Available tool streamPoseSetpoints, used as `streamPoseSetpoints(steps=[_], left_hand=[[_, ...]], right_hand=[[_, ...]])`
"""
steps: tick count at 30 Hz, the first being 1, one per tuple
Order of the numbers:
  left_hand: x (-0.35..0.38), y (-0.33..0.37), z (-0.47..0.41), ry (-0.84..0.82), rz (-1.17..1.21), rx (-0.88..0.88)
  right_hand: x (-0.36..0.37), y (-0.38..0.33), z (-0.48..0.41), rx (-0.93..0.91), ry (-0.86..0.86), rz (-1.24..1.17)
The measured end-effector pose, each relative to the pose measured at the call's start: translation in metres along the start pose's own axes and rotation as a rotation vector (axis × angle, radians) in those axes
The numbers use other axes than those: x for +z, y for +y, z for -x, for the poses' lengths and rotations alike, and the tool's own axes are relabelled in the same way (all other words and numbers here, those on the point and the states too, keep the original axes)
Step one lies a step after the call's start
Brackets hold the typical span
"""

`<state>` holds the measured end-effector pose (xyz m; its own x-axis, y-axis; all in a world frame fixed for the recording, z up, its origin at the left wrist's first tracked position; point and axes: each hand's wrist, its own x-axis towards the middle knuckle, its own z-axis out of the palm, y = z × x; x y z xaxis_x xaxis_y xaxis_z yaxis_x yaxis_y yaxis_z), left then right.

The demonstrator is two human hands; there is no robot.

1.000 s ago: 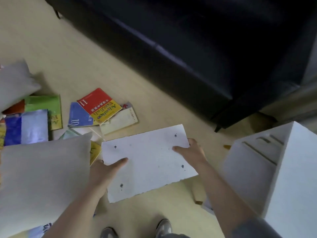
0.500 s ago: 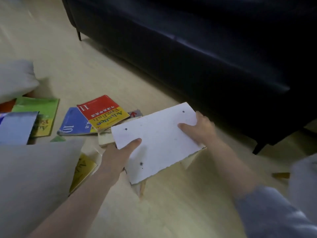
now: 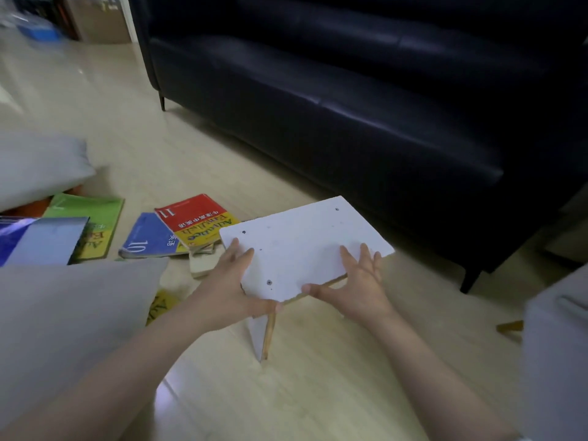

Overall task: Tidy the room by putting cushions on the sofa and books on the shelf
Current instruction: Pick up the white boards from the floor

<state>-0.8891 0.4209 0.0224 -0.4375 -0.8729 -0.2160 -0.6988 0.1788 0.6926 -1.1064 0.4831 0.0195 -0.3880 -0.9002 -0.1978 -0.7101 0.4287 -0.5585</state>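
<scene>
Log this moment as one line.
left hand, right hand: hold white board | books, cushions: on floor | sofa: no cushion visible

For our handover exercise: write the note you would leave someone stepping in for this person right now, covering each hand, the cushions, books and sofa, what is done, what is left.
Hands: left hand grips the near left corner of the white board; right hand pinches its near edge, fingers on top.
Cushions: near grey cushion and far grey cushion lie on the floor, none on the visible part of the sofa.
Books: red book, blue book, green book and others lie scattered on the floor.
Done: nothing visible yet.
Left: cushions onto the sofa, books shelved.
</scene>
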Motion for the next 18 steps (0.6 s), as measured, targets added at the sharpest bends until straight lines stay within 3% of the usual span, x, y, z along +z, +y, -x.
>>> streamPoseSetpoints(steps=[4,18], left_hand=[[-0.001,-0.007,-0.002,-0.095,-0.258,0.068],[0.015,0.013,-0.044,-0.004,-0.277,0.107]], right_hand=[[0.007,0.001,0.004,0.007,0.032,0.013],[-0.018,0.018,-0.058,-0.047,0.059,-0.085]])
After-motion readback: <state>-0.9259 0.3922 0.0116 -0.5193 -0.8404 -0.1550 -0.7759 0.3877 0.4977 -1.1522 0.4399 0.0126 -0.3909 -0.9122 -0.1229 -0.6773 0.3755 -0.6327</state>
